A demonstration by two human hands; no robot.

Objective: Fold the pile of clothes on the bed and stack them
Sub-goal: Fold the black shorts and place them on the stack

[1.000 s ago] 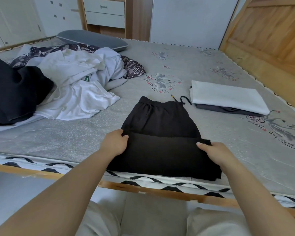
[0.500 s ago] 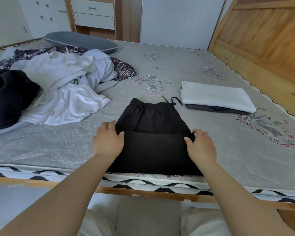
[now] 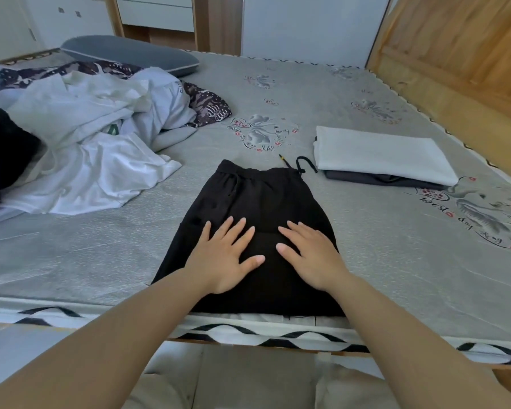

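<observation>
Black drawstring shorts [image 3: 260, 199] lie folded once on the grey mattress [image 3: 396, 255] at its near edge, waistband away from me. My left hand [image 3: 227, 255] and my right hand [image 3: 310, 255] press flat on the folded lower part, fingers spread, side by side. A stack of folded clothes, a white piece [image 3: 381, 154] on a dark grey one [image 3: 366, 177], sits to the right. The unfolded pile [image 3: 92, 137] of white, patterned and black garments lies at the left.
A grey pillow [image 3: 130, 54] rests at the far left of the bed. A wooden headboard [image 3: 460, 54] rises along the right side. Drawers and white cabinets stand behind the bed. My knees show below the bed's near edge.
My hands let go of the fold's outer edges and moved inward onto the middle of the shorts, now lying flat. The camera has come closer to the bed.
</observation>
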